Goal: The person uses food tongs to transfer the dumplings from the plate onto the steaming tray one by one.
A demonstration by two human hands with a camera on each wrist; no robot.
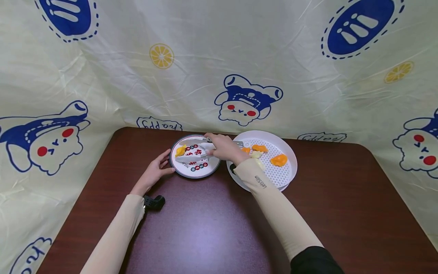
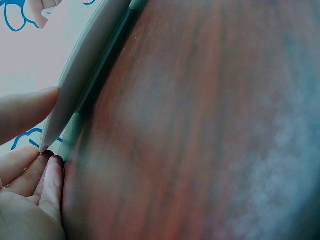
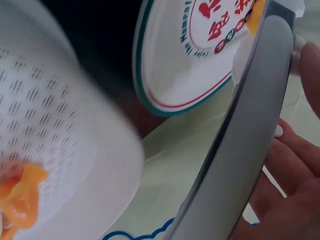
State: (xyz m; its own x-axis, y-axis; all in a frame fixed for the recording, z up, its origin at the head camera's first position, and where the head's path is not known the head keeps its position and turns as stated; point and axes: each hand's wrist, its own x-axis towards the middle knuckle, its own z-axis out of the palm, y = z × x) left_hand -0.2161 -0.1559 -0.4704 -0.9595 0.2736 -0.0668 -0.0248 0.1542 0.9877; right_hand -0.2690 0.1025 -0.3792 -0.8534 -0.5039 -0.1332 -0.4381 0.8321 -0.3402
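Note:
My left hand (image 1: 155, 173) grips the left rim of a white round plate (image 1: 205, 171) with a dark edge and red lettering. In the left wrist view the thumb and fingertips touch the plate's rim (image 2: 82, 65). Metal tongs (image 1: 189, 158) are held in my right hand (image 1: 224, 147), their arms spread over the plate and pointing left. Between the tong ends a small yellow piece (image 1: 180, 150) sits on the plate's left side. Part of the tongs' arm (image 3: 240, 120) fills the right wrist view, with the fingers beside it.
Right of the plate stands a white round perforated tray (image 1: 289, 167). Orange pieces (image 1: 278, 160), pale pieces (image 1: 256, 154) and something dark lie in it, partly behind my right forearm. Both dishes are near the far edge of the brown table (image 1: 205, 228). A printed cloth (image 1: 191, 87) hangs behind.

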